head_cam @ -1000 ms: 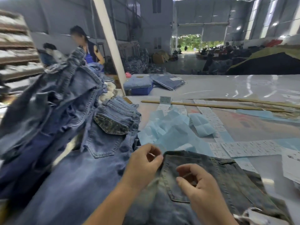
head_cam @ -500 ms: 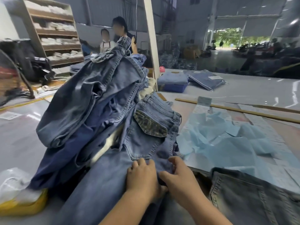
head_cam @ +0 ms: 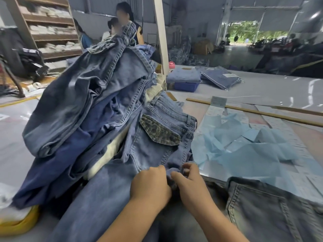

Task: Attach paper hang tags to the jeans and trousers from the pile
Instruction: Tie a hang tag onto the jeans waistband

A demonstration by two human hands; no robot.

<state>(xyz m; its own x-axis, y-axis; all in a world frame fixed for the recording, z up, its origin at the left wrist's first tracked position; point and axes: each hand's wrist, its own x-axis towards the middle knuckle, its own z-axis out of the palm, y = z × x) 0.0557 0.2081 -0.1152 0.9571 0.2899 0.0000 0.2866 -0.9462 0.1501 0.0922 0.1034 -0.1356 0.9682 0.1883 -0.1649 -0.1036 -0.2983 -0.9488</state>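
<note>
1. Head view: we are pinching the lower edge of the flap-pocket jeans [head_cam: 157, 145] with our left hand [head_cam: 151, 182] and right hand [head_cam: 187, 179]; the jeans are running away from us up onto the pile [head_cam: 87, 102], equally near both hands.

Dim hall; daylight from doorway [head_cam: 257, 33] at 1 o'clock; table [head_cam: 262, 88] glare (streaky); soft blur, edges bowed.

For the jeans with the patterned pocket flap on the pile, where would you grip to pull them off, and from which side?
Probably the near edge below the back pocket, approached from the front. The jeans with the patterned pocket flap drape down the pile toward the person, uncovered, and the left hand and right hand already bunch the denim there.
</note>
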